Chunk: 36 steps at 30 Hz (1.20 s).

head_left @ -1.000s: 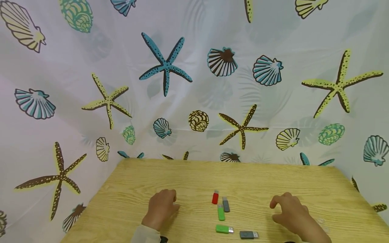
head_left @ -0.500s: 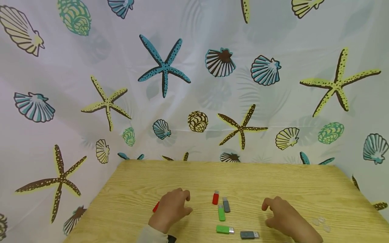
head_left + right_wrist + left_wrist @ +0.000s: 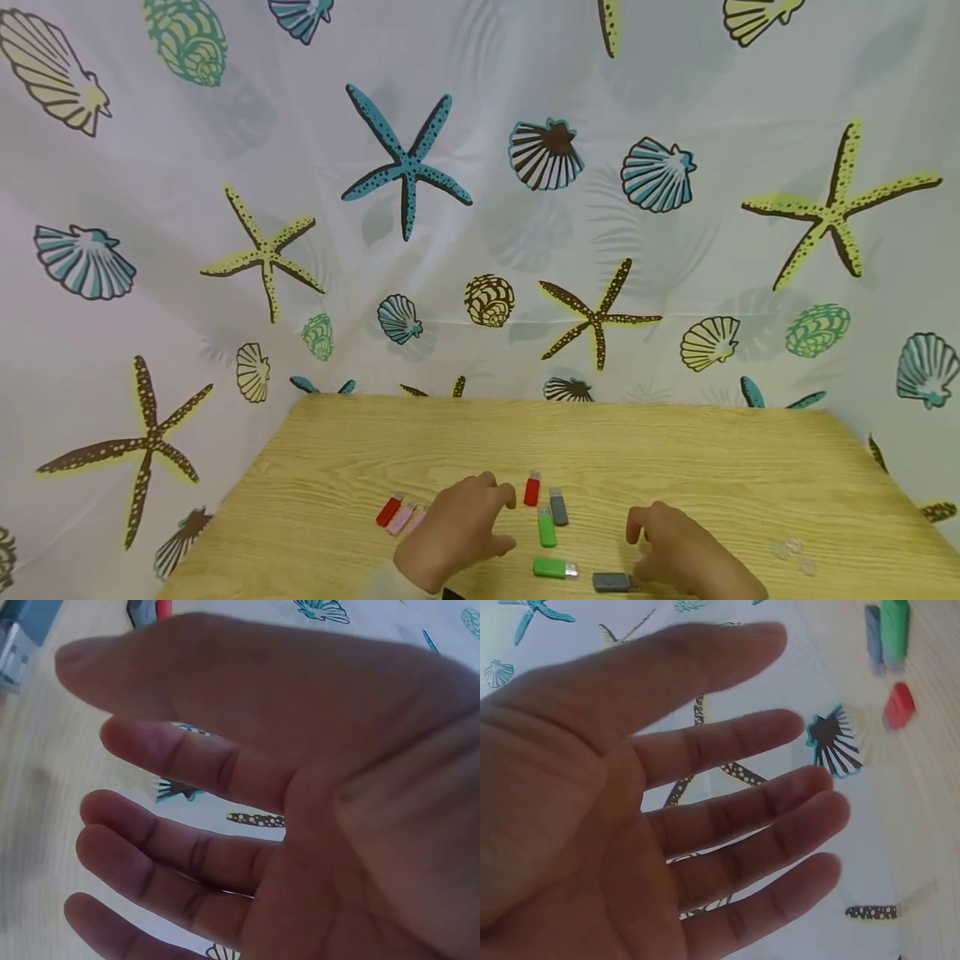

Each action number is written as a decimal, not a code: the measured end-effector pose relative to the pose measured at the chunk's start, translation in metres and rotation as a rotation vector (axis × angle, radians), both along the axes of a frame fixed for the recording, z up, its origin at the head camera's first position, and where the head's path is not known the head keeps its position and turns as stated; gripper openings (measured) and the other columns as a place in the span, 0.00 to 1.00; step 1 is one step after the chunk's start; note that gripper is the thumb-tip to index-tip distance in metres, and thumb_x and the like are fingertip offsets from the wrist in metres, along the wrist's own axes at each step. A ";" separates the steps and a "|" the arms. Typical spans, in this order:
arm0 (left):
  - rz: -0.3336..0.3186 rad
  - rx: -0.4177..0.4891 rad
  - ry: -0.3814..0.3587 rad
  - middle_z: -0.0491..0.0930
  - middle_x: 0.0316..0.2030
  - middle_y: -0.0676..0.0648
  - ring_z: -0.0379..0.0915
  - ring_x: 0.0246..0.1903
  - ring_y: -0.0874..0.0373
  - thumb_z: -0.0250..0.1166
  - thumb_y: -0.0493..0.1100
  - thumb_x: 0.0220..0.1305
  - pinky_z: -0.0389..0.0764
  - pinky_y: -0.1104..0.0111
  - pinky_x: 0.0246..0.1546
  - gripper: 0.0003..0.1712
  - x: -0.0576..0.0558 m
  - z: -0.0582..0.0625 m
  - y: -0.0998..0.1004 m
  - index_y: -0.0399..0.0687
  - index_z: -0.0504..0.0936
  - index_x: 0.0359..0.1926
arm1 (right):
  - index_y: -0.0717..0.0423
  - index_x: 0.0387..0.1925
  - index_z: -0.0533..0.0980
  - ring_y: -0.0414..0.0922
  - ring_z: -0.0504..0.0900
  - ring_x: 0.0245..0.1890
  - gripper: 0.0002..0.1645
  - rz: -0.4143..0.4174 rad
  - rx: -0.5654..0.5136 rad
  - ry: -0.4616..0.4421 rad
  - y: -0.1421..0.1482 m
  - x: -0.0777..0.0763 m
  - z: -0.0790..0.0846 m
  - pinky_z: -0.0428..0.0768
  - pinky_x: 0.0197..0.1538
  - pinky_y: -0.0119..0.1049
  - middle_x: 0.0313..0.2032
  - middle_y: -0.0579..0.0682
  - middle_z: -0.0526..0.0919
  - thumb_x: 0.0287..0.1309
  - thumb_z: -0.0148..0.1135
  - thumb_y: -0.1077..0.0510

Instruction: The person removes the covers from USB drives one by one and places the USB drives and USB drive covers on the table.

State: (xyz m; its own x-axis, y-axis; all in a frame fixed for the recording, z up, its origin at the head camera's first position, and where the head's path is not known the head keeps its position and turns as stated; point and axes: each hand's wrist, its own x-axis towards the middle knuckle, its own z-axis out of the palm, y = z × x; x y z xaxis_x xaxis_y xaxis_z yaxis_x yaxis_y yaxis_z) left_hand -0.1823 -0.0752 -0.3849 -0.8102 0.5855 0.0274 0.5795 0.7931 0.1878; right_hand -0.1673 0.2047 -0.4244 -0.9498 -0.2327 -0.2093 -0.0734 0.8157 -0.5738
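My left hand point(image 3: 459, 523) hovers over the table, fingers relaxed and apart, with nothing in it; the left wrist view shows its bare palm and spread fingers point(image 3: 742, 810). To its right lie a red USB stick point(image 3: 532, 489), a grey one point(image 3: 558, 507) and a green one point(image 3: 547, 528) in a loose cluster. Nearer lie another green USB stick point(image 3: 550, 567) and a grey USB stick point(image 3: 612, 582). My right hand point(image 3: 678, 546), also holding nothing, is beside that nearer grey stick, its thumb overlapping the metal plug in the head view.
Left of my left hand a red USB stick point(image 3: 389, 510) and pink USB sticks point(image 3: 402, 518) lie in a row, partly hidden by the hand. Several small clear discs point(image 3: 793, 546) lie at the right on the wooden table point(image 3: 600, 442). A shell-patterned curtain point(image 3: 480, 208) surrounds the table.
My left hand has moved right, uncovering the red and pink USB sticks on the left. My right hand has moved left toward the nearer grey stick, leaving the clear discs in sight.
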 end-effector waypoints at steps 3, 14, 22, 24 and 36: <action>-0.037 -0.005 -0.066 0.77 0.36 0.54 0.71 0.29 0.65 0.75 0.52 0.49 0.77 0.71 0.29 0.21 0.003 0.001 0.004 0.53 0.82 0.44 | 0.57 0.31 0.77 0.46 0.70 0.29 0.17 0.021 -0.038 -0.047 -0.005 0.000 -0.004 0.75 0.33 0.43 0.31 0.50 0.78 0.35 0.73 0.68; -0.099 -0.019 -0.096 0.74 0.34 0.56 0.66 0.26 0.69 0.74 0.52 0.50 0.73 0.75 0.26 0.21 0.006 0.002 0.005 0.54 0.83 0.46 | 0.58 0.29 0.77 0.46 0.71 0.24 0.16 0.055 -0.151 -0.146 -0.013 0.004 -0.012 0.72 0.26 0.37 0.27 0.51 0.76 0.34 0.67 0.75; -0.092 -0.012 -0.092 0.76 0.35 0.55 0.67 0.25 0.69 0.74 0.53 0.49 0.74 0.75 0.27 0.22 0.005 0.001 0.006 0.54 0.83 0.46 | 0.55 0.20 0.76 0.44 0.70 0.22 0.13 0.111 -0.106 -0.110 -0.016 0.005 -0.013 0.68 0.23 0.34 0.22 0.48 0.76 0.32 0.67 0.74; -0.093 -0.009 -0.092 0.75 0.35 0.56 0.67 0.25 0.69 0.74 0.52 0.49 0.74 0.75 0.26 0.22 0.005 0.001 0.005 0.54 0.83 0.46 | 0.56 0.19 0.76 0.44 0.70 0.22 0.13 0.104 -0.100 -0.110 -0.017 0.005 -0.013 0.69 0.23 0.35 0.22 0.48 0.76 0.34 0.67 0.74; -0.089 0.012 -0.127 0.76 0.34 0.54 0.67 0.23 0.68 0.73 0.52 0.51 0.74 0.74 0.26 0.21 0.005 0.000 0.002 0.52 0.82 0.45 | 0.58 0.21 0.74 0.44 0.71 0.21 0.08 0.106 -0.082 -0.095 -0.019 0.004 -0.011 0.70 0.24 0.35 0.21 0.49 0.75 0.40 0.64 0.70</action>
State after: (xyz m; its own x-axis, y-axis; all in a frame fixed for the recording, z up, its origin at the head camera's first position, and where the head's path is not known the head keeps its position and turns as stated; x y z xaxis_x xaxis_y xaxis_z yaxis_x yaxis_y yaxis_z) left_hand -0.1768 -0.0730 -0.3847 -0.7522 0.6558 -0.0647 0.6187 0.7366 0.2734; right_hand -0.1629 0.1857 -0.4351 -0.8956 -0.3508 -0.2735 -0.0989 0.7565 -0.6464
